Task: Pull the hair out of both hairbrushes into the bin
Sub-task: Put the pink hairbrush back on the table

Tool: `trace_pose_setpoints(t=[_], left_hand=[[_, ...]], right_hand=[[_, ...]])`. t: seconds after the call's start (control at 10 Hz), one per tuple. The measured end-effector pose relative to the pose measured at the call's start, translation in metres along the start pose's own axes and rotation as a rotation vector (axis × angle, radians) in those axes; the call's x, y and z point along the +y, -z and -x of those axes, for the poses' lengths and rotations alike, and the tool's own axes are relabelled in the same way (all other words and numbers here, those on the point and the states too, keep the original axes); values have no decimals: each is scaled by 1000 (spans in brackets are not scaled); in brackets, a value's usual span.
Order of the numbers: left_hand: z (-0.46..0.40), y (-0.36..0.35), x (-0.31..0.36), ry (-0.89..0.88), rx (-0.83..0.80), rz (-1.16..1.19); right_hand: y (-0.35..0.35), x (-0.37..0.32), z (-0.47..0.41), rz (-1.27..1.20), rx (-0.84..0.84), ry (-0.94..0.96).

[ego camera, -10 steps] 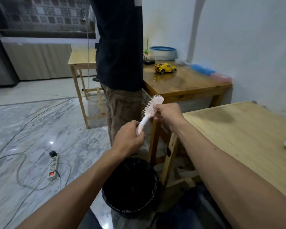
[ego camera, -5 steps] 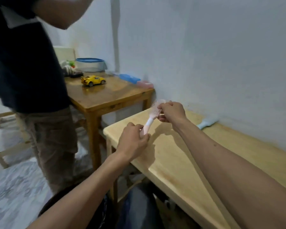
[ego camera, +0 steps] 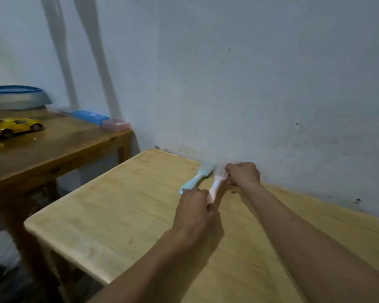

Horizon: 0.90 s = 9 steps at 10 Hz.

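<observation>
Pink hairbrush (ego camera: 217, 185) sits in my grip: left hand (ego camera: 195, 212) clamps its handle, right hand (ego camera: 243, 174) fingers pinch its bristles, both arms outstretched over the counter (ego camera: 118, 215).

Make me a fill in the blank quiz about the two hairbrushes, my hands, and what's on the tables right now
1. The left hand grips the handle of the ____ hairbrush.
2. The blue hairbrush lies on the light wooden table, its head near the ____.
3. The right hand pinches at the pink brush's ____.
4. On the darker table stands a ____ toy car.

Missing words: pink; wall; bristles; yellow
</observation>
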<state>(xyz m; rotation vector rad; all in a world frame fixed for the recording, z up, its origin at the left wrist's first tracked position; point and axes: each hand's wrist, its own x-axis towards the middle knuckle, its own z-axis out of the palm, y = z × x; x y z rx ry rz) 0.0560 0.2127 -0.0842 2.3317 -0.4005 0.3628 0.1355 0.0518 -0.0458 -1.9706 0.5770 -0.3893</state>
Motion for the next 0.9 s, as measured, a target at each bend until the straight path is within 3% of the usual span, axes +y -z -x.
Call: trace_pose_setpoints(t=[0.1, 0.3, 0.6, 0.8, 0.9], left_hand=[[-9, -11, 1, 16, -83, -13], [-22, -20, -3, 21, -88, 33], [-24, -29, -9, -89, 14, -32], [-21, -23, 1, -49, -3, -57], [-1, 3, -3, -13, 39, 51]], right_hand=[[0, 9, -11, 18, -8, -43], [-3, 16, -27, 86, -5, -73], [-9, 19, -33, 138, 4, -48], [-5, 21, -28, 116, -11, -34], [10, 22, -15, 38, -55, -58]])
